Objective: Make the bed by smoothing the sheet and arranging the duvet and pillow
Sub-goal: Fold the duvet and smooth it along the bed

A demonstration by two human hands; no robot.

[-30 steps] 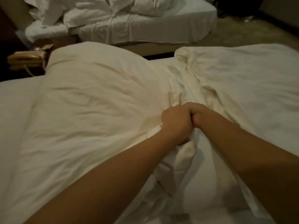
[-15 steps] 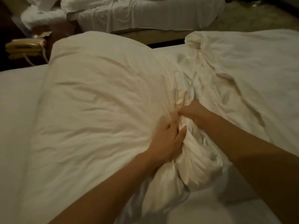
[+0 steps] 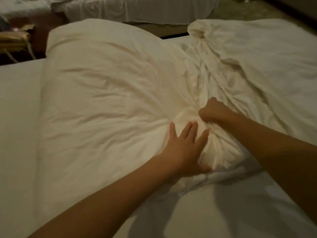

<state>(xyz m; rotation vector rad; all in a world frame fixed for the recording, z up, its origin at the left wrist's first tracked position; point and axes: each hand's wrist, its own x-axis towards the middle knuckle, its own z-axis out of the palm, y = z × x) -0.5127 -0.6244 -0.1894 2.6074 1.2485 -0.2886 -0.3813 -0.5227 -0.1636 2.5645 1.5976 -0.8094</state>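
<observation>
Left grip: we are pressing the left grip [image 3: 186,150] flat on the duvet [image 3: 106,103], fingers straight and spread wide, holding nothing.
Right grip: we are curling the right grip [image 3: 213,111] into a fist around a pinch of gathered duvet cloth, and folds are fanning out from it.
Grips together: the two grips are lying near each other but not touching, with the right one just beyond and to the right of the left fingertips.
Duvet: its puffy part is swelling out to the left of and beyond the left grip, and its crumpled, flatter part is spreading to the right of and beyond the right grip.
Bunch: a rounded bunch [image 3: 221,152] of cloth is bulging just right of the left grip and below the right grip, touching the left palm's edge.
Sheet: the sheet [image 3: 18,126] is lying flat under the duvet, showing far left of the left grip and nearer to us, beneath both forearms.
Second bed: another bed [image 3: 145,11] with white bedding is standing well beyond both grips.
Floor: a strip of floor [image 3: 248,14] is showing beyond the right grip, beside that bed.
</observation>
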